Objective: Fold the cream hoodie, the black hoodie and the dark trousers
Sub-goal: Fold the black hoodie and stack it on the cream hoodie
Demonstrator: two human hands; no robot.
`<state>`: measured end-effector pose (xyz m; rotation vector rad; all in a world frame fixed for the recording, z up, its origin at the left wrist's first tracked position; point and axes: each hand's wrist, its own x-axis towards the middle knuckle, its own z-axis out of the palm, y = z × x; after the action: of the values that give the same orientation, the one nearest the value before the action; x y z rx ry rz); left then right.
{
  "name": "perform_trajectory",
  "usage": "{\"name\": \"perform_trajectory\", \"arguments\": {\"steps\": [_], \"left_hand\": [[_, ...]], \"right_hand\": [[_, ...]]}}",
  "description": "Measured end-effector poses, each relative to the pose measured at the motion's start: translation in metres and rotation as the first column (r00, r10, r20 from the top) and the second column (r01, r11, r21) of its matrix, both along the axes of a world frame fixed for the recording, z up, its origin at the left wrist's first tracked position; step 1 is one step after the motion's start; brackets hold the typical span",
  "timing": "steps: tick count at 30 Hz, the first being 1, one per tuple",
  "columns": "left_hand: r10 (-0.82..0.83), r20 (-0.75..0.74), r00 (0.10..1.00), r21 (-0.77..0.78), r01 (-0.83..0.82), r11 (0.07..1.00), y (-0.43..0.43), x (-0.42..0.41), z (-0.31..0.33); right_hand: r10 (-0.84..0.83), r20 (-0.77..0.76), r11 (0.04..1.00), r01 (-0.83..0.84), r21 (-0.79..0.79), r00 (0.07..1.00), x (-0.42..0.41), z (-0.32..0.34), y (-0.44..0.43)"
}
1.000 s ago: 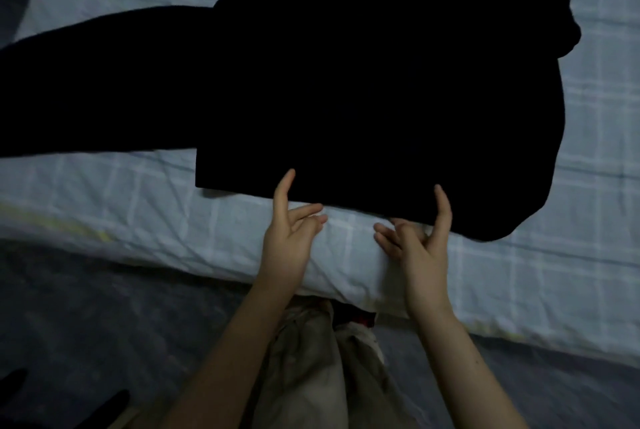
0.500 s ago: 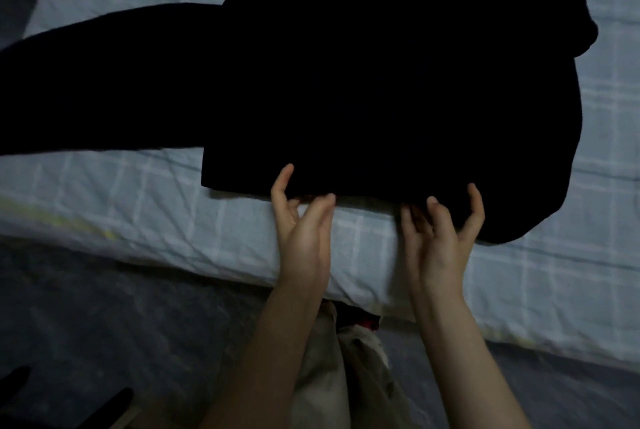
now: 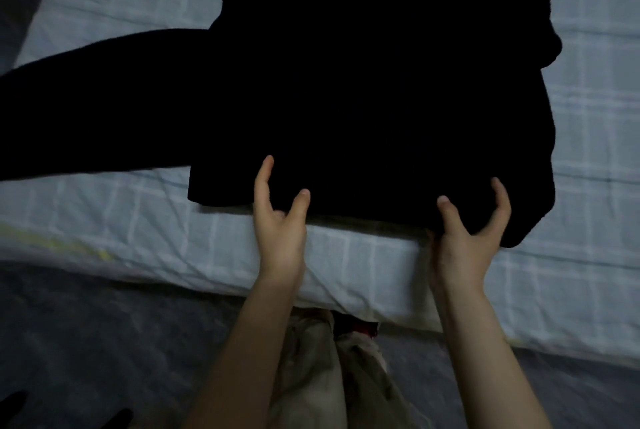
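The black hoodie point(image 3: 363, 89) lies spread on the bed point(image 3: 346, 266), one sleeve point(image 3: 86, 110) stretched out to the left. My left hand point(image 3: 280, 224) grips the near hem left of centre, two fingers on top of the cloth and the others tucked under it. My right hand point(image 3: 465, 234) holds the same hem further right in the same way, close to the hoodie's right corner. The hem between my hands is raised slightly off the sheet. No cream hoodie or dark trousers are in view.
The bed has a pale blue checked sheet point(image 3: 588, 151), and its near edge runs just below my hands. Grey floor point(image 3: 104, 342) lies in front of it, with my beige-trousered legs point(image 3: 329, 376) against the bed. Dark shapes point(image 3: 117, 416) sit at the bottom left.
Both hands have moved forward from just short of the hem onto it and spread apart. Their fingers have closed over the hem, which has lifted a little.
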<state>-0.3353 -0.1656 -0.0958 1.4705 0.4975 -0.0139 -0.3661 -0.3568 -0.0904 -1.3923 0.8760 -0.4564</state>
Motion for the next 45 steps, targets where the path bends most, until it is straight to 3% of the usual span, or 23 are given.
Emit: {"name": "perform_trajectory", "arguments": {"steps": [2, 4, 16, 20, 25, 31, 36, 39, 44, 45], "left_hand": [[-0.027, 0.053, 0.998, 0.045, 0.024, 0.999, 0.005, 0.003, 0.015], [-0.057, 0.100, 0.993, 0.069, 0.050, 0.996, 0.008, 0.013, 0.038], [-0.173, 0.347, 0.922, 0.105, 0.145, 0.984, -0.003, 0.158, 0.123], [-0.269, 0.371, 0.889, 0.240, 0.188, 0.952, -0.017, 0.229, 0.137], [-0.352, 0.311, 0.883, 0.341, 0.242, 0.908, -0.041, 0.332, 0.124], [-0.415, 0.231, 0.880, 0.414, 0.297, 0.860, -0.073, 0.428, 0.090], [-0.399, 0.106, 0.911, 0.362, 0.339, 0.868, -0.092, 0.459, 0.044], [-0.377, 0.109, 0.920, 0.316, 0.327, 0.890, -0.101, 0.453, 0.022], [-0.328, 0.195, 0.924, 0.330, 0.253, 0.909, -0.101, 0.458, 0.004], [-0.321, 0.203, 0.925, 0.336, 0.242, 0.910, -0.101, 0.458, 0.002]], "right_hand": [[0.075, -0.033, 0.980, -0.080, -0.182, 0.997, -0.001, 0.017, -0.002], [0.109, 0.003, 0.966, -0.105, -0.236, 0.994, 0.002, 0.039, -0.007], [0.157, 0.170, 0.940, -0.094, -0.328, 0.973, 0.135, 0.119, -0.052], [0.188, 0.189, 0.926, -0.110, -0.362, 0.964, 0.196, 0.132, -0.075], [0.169, 0.167, 0.916, -0.093, -0.389, 0.971, 0.287, 0.129, -0.096], [0.131, 0.091, 0.923, -0.088, -0.375, 0.987, 0.378, 0.083, -0.123], [0.136, -0.007, 0.933, -0.130, -0.335, 0.991, 0.425, 0.036, -0.140], [0.128, -0.058, 0.942, -0.140, -0.304, 0.990, 0.427, 0.004, -0.139], [0.135, 0.148, 0.986, -0.118, -0.114, 0.980, 0.426, -0.008, -0.132], [0.159, 0.159, 0.981, -0.138, -0.136, 0.974, 0.426, -0.007, -0.131]]}}
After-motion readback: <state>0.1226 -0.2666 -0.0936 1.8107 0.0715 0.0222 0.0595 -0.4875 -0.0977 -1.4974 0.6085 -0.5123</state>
